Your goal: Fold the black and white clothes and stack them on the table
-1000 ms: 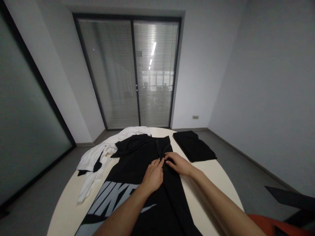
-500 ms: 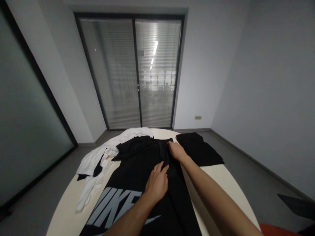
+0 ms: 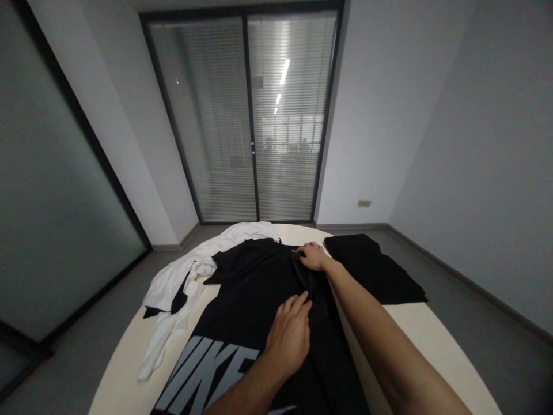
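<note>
A black T-shirt [image 3: 254, 300] with large grey lettering lies on the table, its right side folded inward lengthwise. My left hand [image 3: 290, 331] rests on it palm down, fingers stretched out and touching the fabric near the fold. Farther up, at the shirt's top right corner, my right hand [image 3: 311, 256] has its fingers and thumb closed on the cloth by the fold. A short sleeve [image 3: 235, 259] spreads out at the shirt's upper left. The lower part of the shirt runs out of view, partly covered by my left forearm.
A white garment [image 3: 190, 276] with black parts lies crumpled along the left side of the round, cream table [image 3: 410, 331]. On the right is a folded black garment [image 3: 371, 268]. Beyond the table stand a glazed door with blinds [image 3: 285, 173] and grey walls.
The view has shifted, so the table sits a little farther right. By my right hand, the dark folded strip now lies flatter and blends into the shirt. My left hand stays on the fabric.
</note>
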### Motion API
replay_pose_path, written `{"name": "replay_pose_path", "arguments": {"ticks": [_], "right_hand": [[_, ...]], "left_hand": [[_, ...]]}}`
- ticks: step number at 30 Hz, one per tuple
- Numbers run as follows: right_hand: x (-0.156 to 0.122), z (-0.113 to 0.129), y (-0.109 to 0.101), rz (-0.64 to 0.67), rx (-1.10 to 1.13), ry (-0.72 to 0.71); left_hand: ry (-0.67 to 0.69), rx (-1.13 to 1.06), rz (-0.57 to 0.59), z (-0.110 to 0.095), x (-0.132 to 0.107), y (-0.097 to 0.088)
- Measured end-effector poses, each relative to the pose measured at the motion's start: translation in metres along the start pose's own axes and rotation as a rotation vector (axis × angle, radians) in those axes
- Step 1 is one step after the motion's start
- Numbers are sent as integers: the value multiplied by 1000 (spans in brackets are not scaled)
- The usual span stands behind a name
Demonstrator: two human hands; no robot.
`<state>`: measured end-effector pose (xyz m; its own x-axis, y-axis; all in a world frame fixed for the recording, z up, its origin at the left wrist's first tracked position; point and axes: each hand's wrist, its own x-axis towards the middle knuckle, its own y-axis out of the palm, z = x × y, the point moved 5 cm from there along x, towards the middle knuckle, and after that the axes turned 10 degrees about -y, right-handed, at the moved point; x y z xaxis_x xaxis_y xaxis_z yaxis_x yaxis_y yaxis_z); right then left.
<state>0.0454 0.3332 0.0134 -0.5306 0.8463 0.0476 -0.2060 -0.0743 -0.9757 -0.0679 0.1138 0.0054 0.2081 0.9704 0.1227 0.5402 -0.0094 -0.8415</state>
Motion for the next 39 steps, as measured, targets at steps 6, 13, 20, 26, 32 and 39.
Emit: {"name": "replay_pose_path", "arguments": {"ticks": [6,13,20,26,32,39], "right_hand": [[5,-6,-8,-26,87,4],[1,-19,-18,-82,120,48],[2,-33,-17,-147,55,122],[-2,-34,-4,-125,-22,188],[-21,-38,-7,-141,-127,299],[-27,-25,-9,-161,-141,238]], "left_hand": [[-76,-34,-18,4,1,0],[-116,-22,-1,5,1,2],[-96,-35,-3,5,1,1],[-73,-49,-36,2,0,-3],[-65,-47,-17,2,-1,-2],[-48,0,4,2,-3,2]]}}
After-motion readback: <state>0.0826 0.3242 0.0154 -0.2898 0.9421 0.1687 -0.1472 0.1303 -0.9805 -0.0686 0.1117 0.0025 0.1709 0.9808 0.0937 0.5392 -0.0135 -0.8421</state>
